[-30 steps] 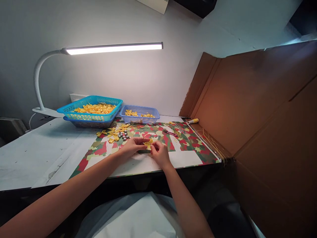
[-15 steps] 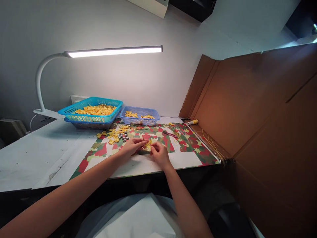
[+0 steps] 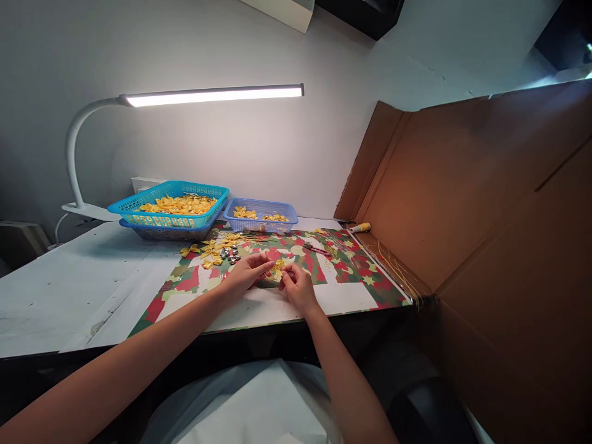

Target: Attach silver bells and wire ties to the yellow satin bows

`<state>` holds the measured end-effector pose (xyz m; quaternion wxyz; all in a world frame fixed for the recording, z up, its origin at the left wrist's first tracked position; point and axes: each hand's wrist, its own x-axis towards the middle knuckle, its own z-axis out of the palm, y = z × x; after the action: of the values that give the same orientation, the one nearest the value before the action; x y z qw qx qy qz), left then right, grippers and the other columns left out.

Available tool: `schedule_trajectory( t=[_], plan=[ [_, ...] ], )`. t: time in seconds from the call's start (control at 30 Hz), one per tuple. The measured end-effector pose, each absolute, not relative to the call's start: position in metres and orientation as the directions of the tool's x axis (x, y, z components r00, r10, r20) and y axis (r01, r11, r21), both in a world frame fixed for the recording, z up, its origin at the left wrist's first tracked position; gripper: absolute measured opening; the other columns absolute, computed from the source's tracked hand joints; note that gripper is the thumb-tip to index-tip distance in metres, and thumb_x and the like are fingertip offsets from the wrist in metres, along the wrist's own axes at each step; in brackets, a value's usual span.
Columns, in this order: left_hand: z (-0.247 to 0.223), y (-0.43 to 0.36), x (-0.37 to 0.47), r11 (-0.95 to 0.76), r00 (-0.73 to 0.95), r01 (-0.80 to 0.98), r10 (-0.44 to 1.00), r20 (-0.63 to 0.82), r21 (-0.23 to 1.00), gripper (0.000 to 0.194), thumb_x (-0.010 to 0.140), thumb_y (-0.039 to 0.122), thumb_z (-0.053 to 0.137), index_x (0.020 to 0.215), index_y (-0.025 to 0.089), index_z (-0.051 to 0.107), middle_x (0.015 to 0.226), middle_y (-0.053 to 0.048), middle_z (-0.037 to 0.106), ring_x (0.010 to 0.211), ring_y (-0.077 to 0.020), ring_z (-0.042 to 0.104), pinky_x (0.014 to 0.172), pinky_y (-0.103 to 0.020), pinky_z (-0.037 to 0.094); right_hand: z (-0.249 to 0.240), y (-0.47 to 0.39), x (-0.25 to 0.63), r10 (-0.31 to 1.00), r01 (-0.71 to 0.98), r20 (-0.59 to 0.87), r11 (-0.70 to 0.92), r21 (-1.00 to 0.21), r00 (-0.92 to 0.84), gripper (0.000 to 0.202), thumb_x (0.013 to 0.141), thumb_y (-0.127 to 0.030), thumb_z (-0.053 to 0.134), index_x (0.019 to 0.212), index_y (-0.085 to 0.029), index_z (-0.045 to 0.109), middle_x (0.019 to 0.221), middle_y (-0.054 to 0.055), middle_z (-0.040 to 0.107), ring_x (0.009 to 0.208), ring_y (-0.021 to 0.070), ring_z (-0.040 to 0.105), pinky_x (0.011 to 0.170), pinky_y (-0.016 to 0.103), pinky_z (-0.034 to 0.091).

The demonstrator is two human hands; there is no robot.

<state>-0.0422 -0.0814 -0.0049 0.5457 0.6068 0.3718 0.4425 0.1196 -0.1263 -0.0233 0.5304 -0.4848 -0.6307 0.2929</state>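
Observation:
Between my two hands is a yellow ribbon bow [image 3: 277, 269], held just above the patterned sheet [image 3: 259, 246]. My left hand [image 3: 248, 271] pinches it from the left with thumb and forefinger. From the right, my right hand [image 3: 296, 285] has its fingertips closed at the bow's lower edge; the exact grip is too small to make out. Left of my hands lie several loose yellow bows [image 3: 211, 251] with a small heap of silver bells [image 3: 230, 254] beside them. Pink-handled thread snips [image 3: 317, 250] rest to the right, beyond my right hand.
A turquoise basket [image 3: 169, 221] full of yellow bows stands at the back left, stacked on another basket. A smaller blue basket [image 3: 261, 226] holds more bows. A lit lamp [image 3: 213, 95] hangs above. Cardboard [image 3: 485, 185] walls off the right side, near a thread spool [image 3: 361, 227].
My fingers have shifted very slightly around the bow, and more of its yellow shows between them. The other things on the table stay where they were.

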Motion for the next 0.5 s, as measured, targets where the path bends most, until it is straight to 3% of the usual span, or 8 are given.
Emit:
schedule_trajectory(
  t=[0.5],
  plan=[
    [-0.0008, -0.0848, -0.0424, -0.221, 0.368, 0.019, 0.909, 0.199, 0.975, 0.027, 0.064, 0.04, 0.08, 0.071, 0.017, 0.068, 0.055, 0.003, 0.059, 0.049, -0.011, 0.051, 0.044, -0.021, 0.034, -0.0239, -0.1275, 0.119, 0.915, 0.315, 0.402, 0.372, -0.873, 0.034, 0.013, 0.084, -0.031, 0.05, 0.075, -0.022, 0.054, 0.053, -0.004, 0.057, 0.046, 0.0149, 0.054, 0.049, 0.024, 0.041]
  ],
)
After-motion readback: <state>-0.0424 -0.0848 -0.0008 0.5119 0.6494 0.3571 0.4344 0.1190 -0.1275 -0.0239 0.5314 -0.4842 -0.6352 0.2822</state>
